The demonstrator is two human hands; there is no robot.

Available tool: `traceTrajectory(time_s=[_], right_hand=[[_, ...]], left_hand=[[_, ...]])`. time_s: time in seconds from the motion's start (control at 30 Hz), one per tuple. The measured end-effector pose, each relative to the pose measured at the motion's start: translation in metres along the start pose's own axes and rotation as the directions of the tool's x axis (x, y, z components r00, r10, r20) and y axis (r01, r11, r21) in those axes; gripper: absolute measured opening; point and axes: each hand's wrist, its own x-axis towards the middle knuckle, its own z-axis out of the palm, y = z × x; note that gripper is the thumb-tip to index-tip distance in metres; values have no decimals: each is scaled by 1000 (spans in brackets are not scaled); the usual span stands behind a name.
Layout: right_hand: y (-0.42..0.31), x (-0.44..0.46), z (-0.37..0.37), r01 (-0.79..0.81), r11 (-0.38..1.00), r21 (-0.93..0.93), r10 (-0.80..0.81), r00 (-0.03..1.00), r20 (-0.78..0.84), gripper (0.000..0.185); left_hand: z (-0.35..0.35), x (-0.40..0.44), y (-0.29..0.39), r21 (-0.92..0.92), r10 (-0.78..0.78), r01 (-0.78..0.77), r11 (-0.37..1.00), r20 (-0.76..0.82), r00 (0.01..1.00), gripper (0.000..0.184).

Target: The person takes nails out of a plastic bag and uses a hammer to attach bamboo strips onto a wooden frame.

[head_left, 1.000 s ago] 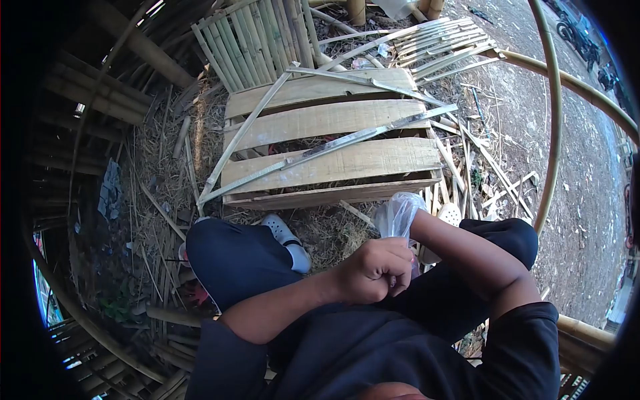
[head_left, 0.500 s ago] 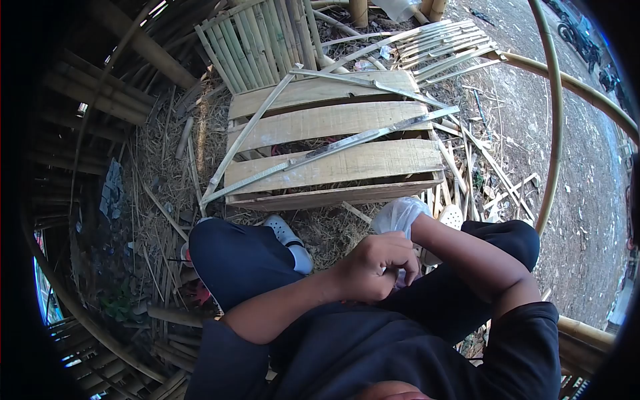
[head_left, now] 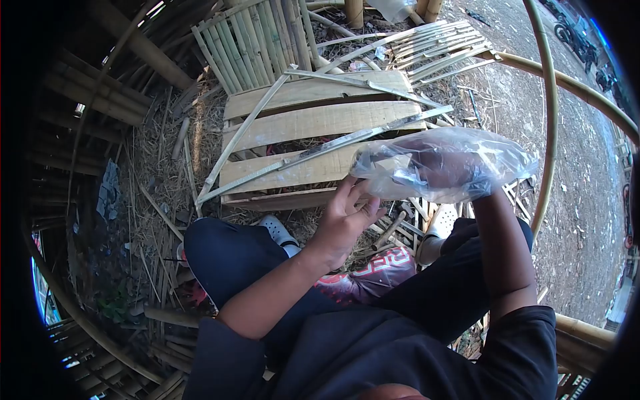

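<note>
A clear plastic bag (head_left: 510, 157) is pulled over my right hand (head_left: 443, 167), which is raised above the right end of the wooden slatted crate. Its fingers are blurred by the plastic, so their pose is unclear. My left hand (head_left: 343, 227) is just below the bag's left end, thumb and fingers apart, a fingertip at or near the plastic. Between my legs lies a dark red printed cloth (head_left: 383, 270) with pale lettering. In front of me stands the low wooden crate (head_left: 287, 127), with thin bamboo strips (head_left: 320, 153) lying across its top in an angled shape.
Behind the crate stand a bamboo slat panel (head_left: 250, 50) and a smaller bamboo rack (head_left: 437, 43). A curved bamboo pole (head_left: 550, 113) rises on the right. Straw and bamboo offcuts litter the ground (head_left: 157, 193). Motorcycles (head_left: 577, 40) are parked at the far right.
My right arm has lifted up and right, and the plastic bag now stretches over the hand. My left hand has moved forward and left, its fingers opening. The printed cloth has come into view.
</note>
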Motion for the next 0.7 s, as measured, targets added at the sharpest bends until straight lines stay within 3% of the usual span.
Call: traceTrajectory(time_s=[0.07,0.17,0.3,0.4,0.5,0.53,0.63,0.7], right_hand=[[-34,-8,-2,3,972,-237,-7,1000,-17,47],[-29,-8,0,58,994,-95,-58,998,9,42],[-18,1,7,89,993,-81,-88,996,13,33],[-34,-4,6,67,991,-116,-70,997,-19,29],[-36,-13,19,14,1000,4,-13,970,-244,22],[-29,-12,19,42,983,177,0,973,-229,21],[-12,-8,21,82,791,607,44,981,-189,18],[-20,-7,22,72,615,785,100,981,-168,18]], left_hand=[[4,0,0,-51,8,-10,999,-33,999,65],[6,3,1,-113,-5,-3,994,-74,997,59],[-7,8,-8,-72,6,-11,997,-71,997,48],[-4,8,-6,-120,5,-13,993,-65,998,50],[-3,8,-5,-110,32,-39,993,-64,997,47],[-3,8,-5,-99,47,-54,994,-69,997,47],[-3,9,-3,-50,92,-96,994,-85,992,46],[-4,9,-2,9,119,-118,993,-97,988,44]])
